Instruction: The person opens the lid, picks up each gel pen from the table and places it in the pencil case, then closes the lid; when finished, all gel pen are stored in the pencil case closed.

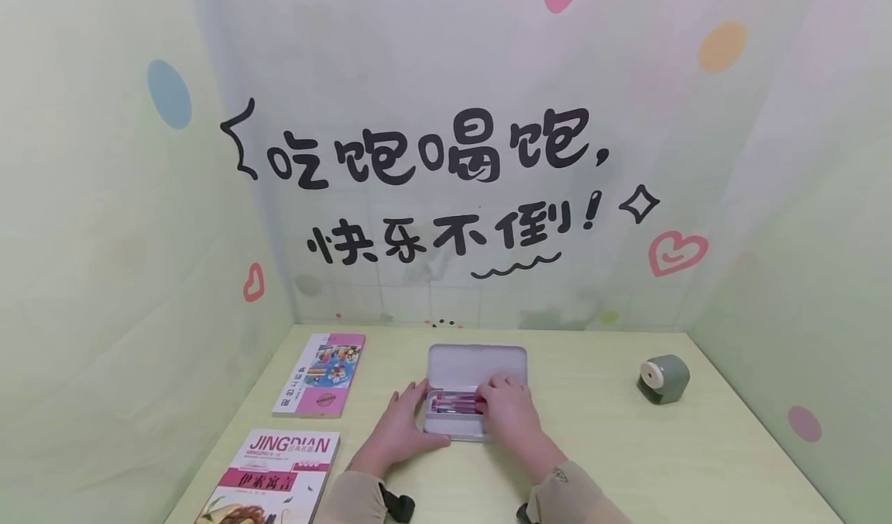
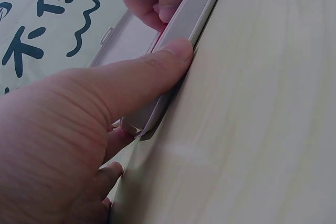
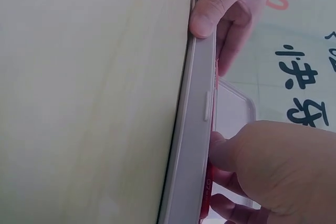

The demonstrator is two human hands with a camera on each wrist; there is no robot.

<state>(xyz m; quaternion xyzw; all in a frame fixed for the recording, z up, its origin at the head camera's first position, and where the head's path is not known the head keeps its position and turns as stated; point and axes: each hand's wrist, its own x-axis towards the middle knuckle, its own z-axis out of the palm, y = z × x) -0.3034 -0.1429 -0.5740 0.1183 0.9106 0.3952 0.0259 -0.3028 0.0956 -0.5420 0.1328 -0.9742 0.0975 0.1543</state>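
A pale pencil case (image 1: pixel 456 429) lies on the table with its lid (image 1: pixel 477 365) raised toward the wall. Several red and clear pens (image 1: pixel 453 405) lie inside it. My left hand (image 1: pixel 400 431) grips the case's left end, its thumb (image 2: pixel 152 69) along the front wall and the other fingers round the end. Over the right part of the case, my right hand (image 1: pixel 512 416) pinches a red pen (image 3: pixel 207 190) between thumb and fingers. That pen shows behind the front wall in the right wrist view, and part of it is hidden by the hand.
Two books lie on the left of the table (image 1: pixel 592 400): a pink and white one (image 1: pixel 320 377) farther back, another (image 1: pixel 275 474) at the front. A grey-green pencil sharpener (image 1: pixel 664 379) stands at the right. Printed fabric walls (image 1: pixel 446 67) enclose the back and sides.
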